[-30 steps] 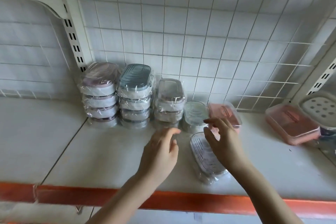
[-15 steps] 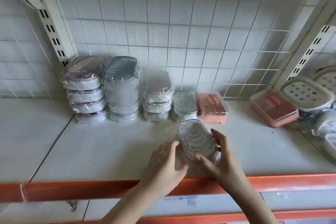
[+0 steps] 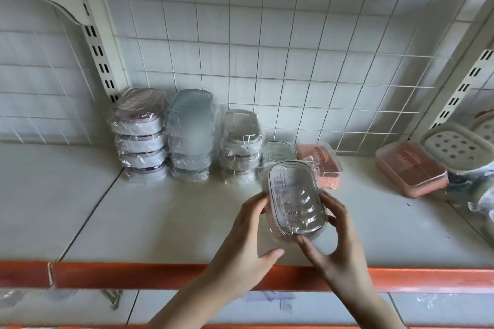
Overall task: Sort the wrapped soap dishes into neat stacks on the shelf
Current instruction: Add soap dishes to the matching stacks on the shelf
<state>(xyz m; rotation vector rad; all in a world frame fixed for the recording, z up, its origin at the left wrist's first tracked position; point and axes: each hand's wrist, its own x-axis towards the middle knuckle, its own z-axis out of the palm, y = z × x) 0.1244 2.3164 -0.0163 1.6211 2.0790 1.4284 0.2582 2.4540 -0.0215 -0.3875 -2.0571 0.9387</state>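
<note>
Both hands hold one wrapped clear soap dish (image 3: 292, 196) tilted up above the white shelf (image 3: 160, 222). My left hand (image 3: 247, 246) grips its left side and my right hand (image 3: 334, 238) grips its right side and underside. Along the back wall stand three stacks: a pink-lidded stack (image 3: 140, 136), a blue-lidded stack (image 3: 191, 136) and a lower beige stack (image 3: 240, 147). A single greenish dish (image 3: 276, 152) and a pink dish (image 3: 319, 163) sit to their right, partly hidden by the held dish.
Another pink wrapped dish (image 3: 411, 168) and a white perforated dish (image 3: 454, 147) lie at the far right with loose wrapped items. A wire grid panel (image 3: 267, 61) backs the shelf. An orange edge strip (image 3: 133, 274) runs along the shelf front.
The clear dish was lying on the shelf under my right hand. Both hands took hold of it and lifted it up and toward me, tilting its top to face the camera.
</note>
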